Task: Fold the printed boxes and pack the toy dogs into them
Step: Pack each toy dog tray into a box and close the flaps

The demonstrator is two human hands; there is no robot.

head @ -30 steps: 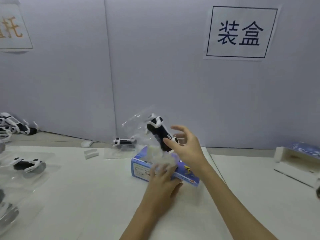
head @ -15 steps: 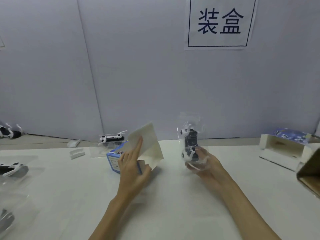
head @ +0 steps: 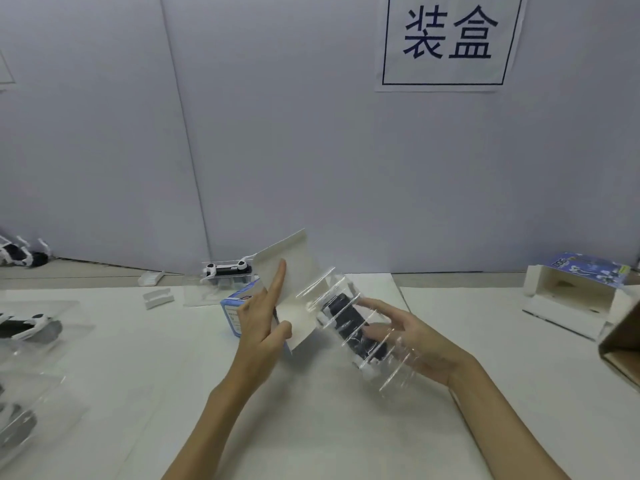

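Note:
A blue printed box (head: 232, 308) lies on the white table (head: 311, 427) with its white lid flap (head: 294, 268) raised. My left hand (head: 265, 323) holds that flap up, index finger stretched along its inner face, thumb on its lower edge. My right hand (head: 412, 337) holds a black-and-white toy dog in a clear plastic bag (head: 349, 323), tilted, its upper end right by the box opening. The bag is motion-blurred.
Another bagged toy dog (head: 227, 270) lies behind the box, and more bagged dogs (head: 24, 327) sit at the left edge. Small white inserts (head: 157, 296) lie at the back left. An open printed box (head: 575, 292) and a brown carton (head: 623, 344) stand at the right.
My right hand has tilted the bagged dog from upright and brought it left toward the box opening. My left hand keeps the lid flap raised.

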